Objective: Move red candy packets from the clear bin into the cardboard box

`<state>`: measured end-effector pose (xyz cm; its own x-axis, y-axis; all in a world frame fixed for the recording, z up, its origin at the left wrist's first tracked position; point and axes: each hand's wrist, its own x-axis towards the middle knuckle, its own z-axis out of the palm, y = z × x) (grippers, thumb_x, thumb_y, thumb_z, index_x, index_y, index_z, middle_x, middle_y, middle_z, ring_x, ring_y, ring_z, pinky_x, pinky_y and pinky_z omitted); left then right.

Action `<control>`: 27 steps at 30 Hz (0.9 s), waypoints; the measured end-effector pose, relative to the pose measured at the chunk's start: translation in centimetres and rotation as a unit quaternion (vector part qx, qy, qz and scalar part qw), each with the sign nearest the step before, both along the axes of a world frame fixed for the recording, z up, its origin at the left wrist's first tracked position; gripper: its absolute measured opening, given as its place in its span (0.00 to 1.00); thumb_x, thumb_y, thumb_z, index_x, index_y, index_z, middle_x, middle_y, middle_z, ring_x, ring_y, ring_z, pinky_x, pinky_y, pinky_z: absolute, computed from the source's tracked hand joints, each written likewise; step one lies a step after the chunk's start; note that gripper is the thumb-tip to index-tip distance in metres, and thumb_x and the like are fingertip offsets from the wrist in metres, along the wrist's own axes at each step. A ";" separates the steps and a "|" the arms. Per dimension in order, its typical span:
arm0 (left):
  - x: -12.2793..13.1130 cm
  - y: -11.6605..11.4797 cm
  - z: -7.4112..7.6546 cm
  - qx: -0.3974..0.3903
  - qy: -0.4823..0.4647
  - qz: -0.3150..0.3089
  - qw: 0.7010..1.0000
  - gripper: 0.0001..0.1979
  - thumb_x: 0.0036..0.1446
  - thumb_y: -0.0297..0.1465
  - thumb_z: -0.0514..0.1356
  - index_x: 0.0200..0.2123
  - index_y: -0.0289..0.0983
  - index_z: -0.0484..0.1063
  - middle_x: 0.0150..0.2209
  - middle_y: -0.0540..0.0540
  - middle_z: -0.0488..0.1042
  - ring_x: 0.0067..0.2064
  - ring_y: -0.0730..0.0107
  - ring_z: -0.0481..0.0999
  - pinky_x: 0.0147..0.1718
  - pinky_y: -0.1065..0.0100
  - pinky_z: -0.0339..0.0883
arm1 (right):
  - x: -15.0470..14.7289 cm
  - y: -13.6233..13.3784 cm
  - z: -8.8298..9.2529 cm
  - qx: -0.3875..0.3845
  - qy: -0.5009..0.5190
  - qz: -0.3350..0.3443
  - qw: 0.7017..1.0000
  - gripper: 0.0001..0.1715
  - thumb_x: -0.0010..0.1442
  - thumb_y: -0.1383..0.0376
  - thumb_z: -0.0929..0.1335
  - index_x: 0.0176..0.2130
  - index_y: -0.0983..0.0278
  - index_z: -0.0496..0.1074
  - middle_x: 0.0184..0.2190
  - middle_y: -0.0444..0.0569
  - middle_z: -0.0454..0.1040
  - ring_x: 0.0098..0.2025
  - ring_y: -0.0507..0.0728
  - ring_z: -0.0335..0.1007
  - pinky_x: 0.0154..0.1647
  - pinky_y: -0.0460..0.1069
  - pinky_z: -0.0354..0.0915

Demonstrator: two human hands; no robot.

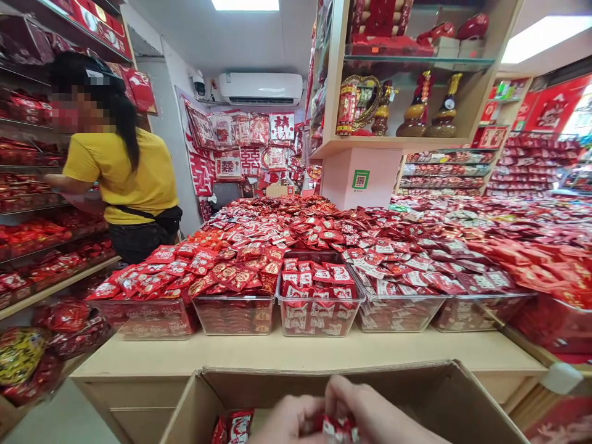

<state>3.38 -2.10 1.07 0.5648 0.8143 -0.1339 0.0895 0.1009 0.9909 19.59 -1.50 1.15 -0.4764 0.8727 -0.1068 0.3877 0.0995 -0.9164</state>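
Observation:
Both hands are low in the view, inside an open cardboard box (324, 373). My left hand (287, 420) is closed, its fingers curled in toward the other hand. Bent fingers also close my right hand (363, 410). Small red packets with white print (341, 429) show between the two hands, gripped by them; how many is hidden by the fingers and the lower edge. More red-and-white packets (239, 425) lie in the box, left of my left hand.
Behind the box, clear plastic bins (319, 324) heaped with red packets line a pale counter (287, 351). A person in a yellow top (134, 176) stands at the left shelves (32, 213). A cabinet (398, 145) with ornaments overhangs the heaps.

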 end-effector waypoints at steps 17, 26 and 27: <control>0.7 1.1 1.4 -0.121 -0.117 0.199 0.965 0.16 0.42 0.40 0.63 0.28 0.33 0.68 0.26 0.46 0.76 0.27 0.70 0.75 0.26 0.74 0.65 | 0.0 1.1 1.4 -0.073 0.320 -0.139 0.934 0.15 0.48 0.60 0.69 0.32 0.65 0.61 0.27 0.45 0.71 0.27 0.49 0.67 0.28 0.45 0.62; 0.5 0.2 2.0 -0.128 -0.177 0.204 0.954 0.15 0.43 0.36 0.64 0.33 0.36 0.66 0.29 0.49 0.73 0.27 0.75 0.71 0.24 0.75 0.63 | 0.3 -0.4 1.1 0.361 0.112 0.005 0.926 0.09 0.53 0.74 0.63 0.34 0.61 0.65 0.36 0.49 0.73 0.42 0.53 0.68 0.43 0.47 0.64; 0.5 0.3 1.8 -0.106 -0.180 0.206 0.956 0.15 0.42 0.34 0.64 0.33 0.36 0.66 0.30 0.49 0.73 0.28 0.75 0.71 0.24 0.75 0.63 | 0.2 -0.4 1.1 0.346 0.116 0.004 0.931 0.09 0.53 0.73 0.63 0.35 0.61 0.65 0.36 0.50 0.73 0.43 0.54 0.67 0.45 0.48 0.64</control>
<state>3.86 -1.82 2.91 0.2422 0.9539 -0.1773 -0.3440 0.2552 0.9036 19.83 -1.93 2.28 -0.4237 0.6911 0.5855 0.1846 0.6987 -0.6912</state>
